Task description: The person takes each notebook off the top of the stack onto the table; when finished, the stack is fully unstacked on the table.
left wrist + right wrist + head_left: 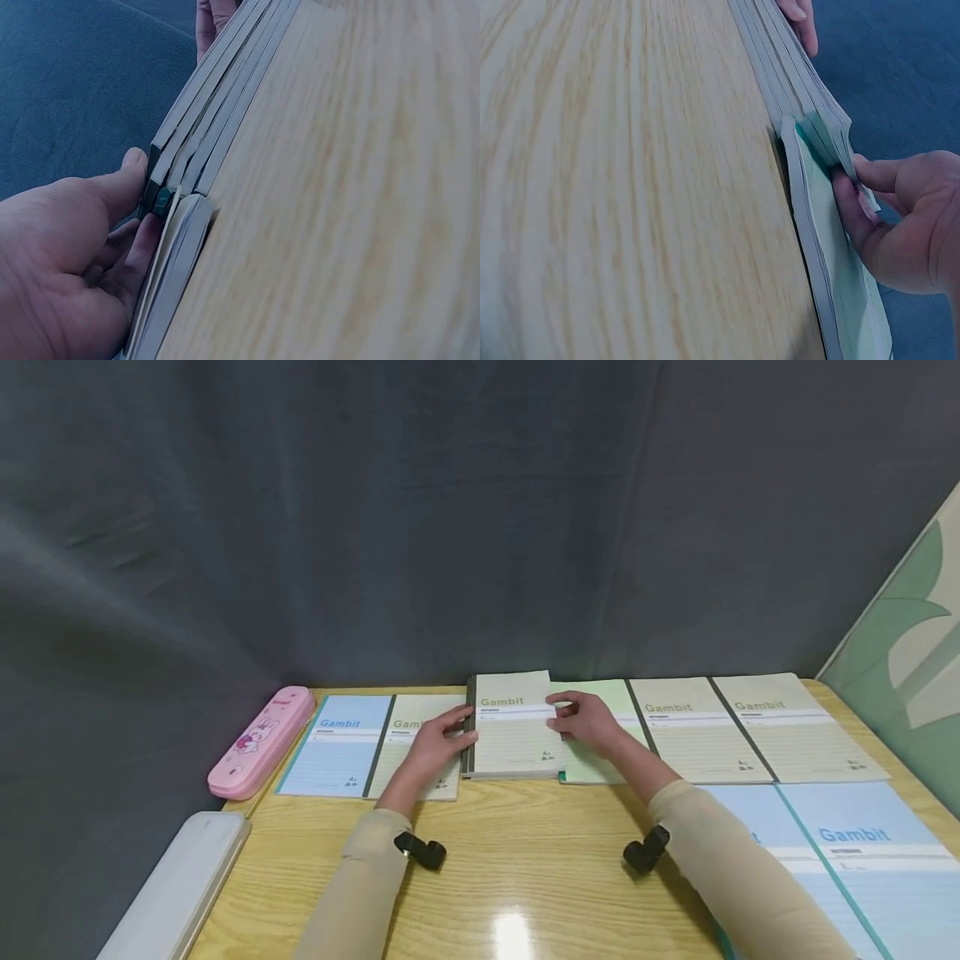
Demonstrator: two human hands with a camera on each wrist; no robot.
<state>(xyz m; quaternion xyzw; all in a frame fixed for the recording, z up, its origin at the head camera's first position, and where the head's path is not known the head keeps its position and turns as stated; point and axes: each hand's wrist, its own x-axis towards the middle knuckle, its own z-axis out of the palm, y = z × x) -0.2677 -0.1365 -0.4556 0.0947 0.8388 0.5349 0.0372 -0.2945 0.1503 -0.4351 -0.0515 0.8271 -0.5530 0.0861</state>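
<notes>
A cream Gambit notebook (513, 739) with a dark spine lies on top of a stack at the middle of the row. My left hand (432, 750) grips it at the spine, thumb on the upper notebooks and fingers lower down, as the left wrist view shows. At the opposite edge my right hand (591, 723) pinches the notebook between thumb and fingers. In the right wrist view several notebook layers (810, 112) show beneath, beside a green notebook (832, 240) that the right fingers overlap. Part of the cream notebook (408, 710) left of the stack is behind my left hand.
A blue notebook (330, 760) lies farther left, beside a pink pencil case (262, 743) and a white case (180, 885). Two cream notebooks (697, 743) continue the row rightward. Blue notebooks (885, 877) lie at the front right, partly under my right sleeve. A dark curtain (480, 527) hangs behind.
</notes>
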